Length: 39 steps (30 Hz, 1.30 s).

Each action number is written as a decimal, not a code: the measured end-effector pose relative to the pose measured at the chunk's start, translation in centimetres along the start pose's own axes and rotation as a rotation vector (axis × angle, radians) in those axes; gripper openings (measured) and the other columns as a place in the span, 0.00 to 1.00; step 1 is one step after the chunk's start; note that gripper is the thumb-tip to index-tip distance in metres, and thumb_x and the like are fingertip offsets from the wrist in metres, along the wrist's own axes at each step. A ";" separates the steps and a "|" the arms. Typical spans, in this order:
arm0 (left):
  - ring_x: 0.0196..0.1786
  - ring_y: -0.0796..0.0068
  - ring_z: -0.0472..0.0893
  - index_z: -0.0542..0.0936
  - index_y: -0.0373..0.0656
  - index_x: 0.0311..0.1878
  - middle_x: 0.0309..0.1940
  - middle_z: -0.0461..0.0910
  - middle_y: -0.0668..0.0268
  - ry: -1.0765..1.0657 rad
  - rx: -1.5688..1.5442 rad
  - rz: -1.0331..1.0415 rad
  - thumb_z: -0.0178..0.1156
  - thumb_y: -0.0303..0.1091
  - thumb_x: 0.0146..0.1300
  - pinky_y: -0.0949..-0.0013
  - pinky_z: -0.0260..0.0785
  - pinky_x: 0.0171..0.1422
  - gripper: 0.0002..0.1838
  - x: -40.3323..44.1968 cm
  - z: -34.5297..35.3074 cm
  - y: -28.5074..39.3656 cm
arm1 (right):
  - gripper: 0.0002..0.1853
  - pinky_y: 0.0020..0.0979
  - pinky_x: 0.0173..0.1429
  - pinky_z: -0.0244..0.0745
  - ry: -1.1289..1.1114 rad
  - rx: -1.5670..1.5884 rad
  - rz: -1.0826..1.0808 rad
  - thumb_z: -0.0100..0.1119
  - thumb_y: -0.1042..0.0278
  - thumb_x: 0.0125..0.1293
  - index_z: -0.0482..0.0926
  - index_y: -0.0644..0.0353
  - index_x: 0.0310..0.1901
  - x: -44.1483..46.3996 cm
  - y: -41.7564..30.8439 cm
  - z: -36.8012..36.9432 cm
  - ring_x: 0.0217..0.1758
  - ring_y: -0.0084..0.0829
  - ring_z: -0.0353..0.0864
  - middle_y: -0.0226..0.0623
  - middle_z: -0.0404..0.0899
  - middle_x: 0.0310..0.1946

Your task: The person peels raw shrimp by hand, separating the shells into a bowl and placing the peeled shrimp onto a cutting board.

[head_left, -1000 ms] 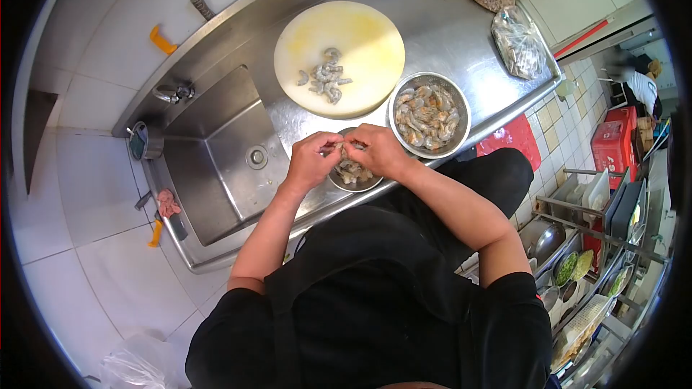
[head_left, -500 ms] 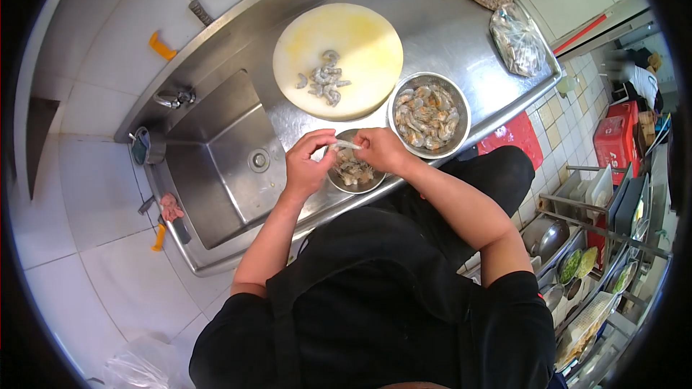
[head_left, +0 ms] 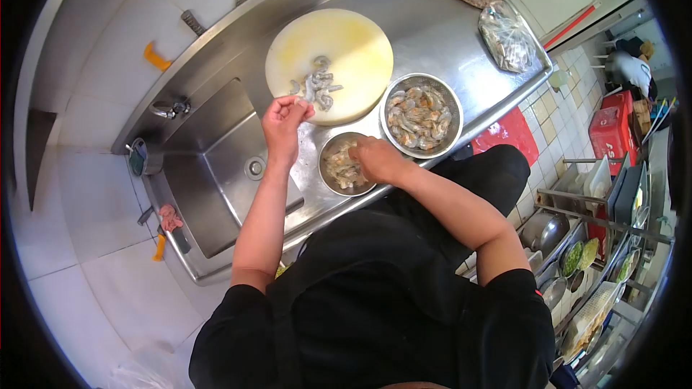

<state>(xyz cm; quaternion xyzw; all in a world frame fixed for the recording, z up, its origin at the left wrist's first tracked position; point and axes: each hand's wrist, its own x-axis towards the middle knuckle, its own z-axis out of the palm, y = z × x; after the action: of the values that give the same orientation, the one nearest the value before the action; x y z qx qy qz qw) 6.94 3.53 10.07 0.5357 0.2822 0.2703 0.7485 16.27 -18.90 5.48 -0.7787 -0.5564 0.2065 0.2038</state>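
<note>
- Left hand, fingertips pinched together at the near edge of the round cutting board, right by the pile of shrimp; can't tell if one's in the pinch!
- Right hand dips over the small bowl, fingers curled, hold hidden.
- Beside it, the big bowl, full of unpeeled-looking shrimp.
- Sink to the left.

The right fingertips cover part of the smaller bowl — what they pinch is hidden. The far worker is blurred.
</note>
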 end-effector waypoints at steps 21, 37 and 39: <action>0.54 0.73 0.83 0.85 0.39 0.55 0.52 0.86 0.62 0.375 0.495 -0.025 0.68 0.30 0.71 0.69 0.74 0.63 0.12 -4.9 -10.6 -4.4 | 0.14 0.48 0.59 0.84 0.238 -0.189 0.882 0.72 0.59 0.59 0.91 0.59 0.42 -0.8 19.8 -6.6 0.52 0.52 0.89 0.51 0.90 0.45; 0.53 0.75 0.85 0.79 0.33 0.63 0.51 0.87 0.59 -0.276 -0.059 -0.297 0.65 0.37 0.78 0.68 0.80 0.59 0.19 -6.6 8.1 -2.7 | 0.08 0.22 0.34 0.74 0.143 1.146 0.475 0.69 0.65 0.74 0.84 0.59 0.39 -0.7 4.2 -12.5 0.28 0.17 0.78 0.28 0.84 0.31; 0.52 0.76 0.86 0.79 0.34 0.62 0.50 0.87 0.60 -0.208 -0.135 -0.282 0.67 0.36 0.77 0.69 0.81 0.58 0.19 -6.7 8.3 -2.6 | 0.08 0.22 0.35 0.75 0.108 1.179 0.439 0.69 0.65 0.75 0.84 0.60 0.40 -0.9 2.9 -10.9 0.28 0.17 0.78 0.29 0.85 0.33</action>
<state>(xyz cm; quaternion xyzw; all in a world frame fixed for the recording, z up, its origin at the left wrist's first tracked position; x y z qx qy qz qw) 8.45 -7.27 10.68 0.4643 0.2568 0.1241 0.8385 24.22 -21.61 13.08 -0.6409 -0.1655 0.4759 0.5792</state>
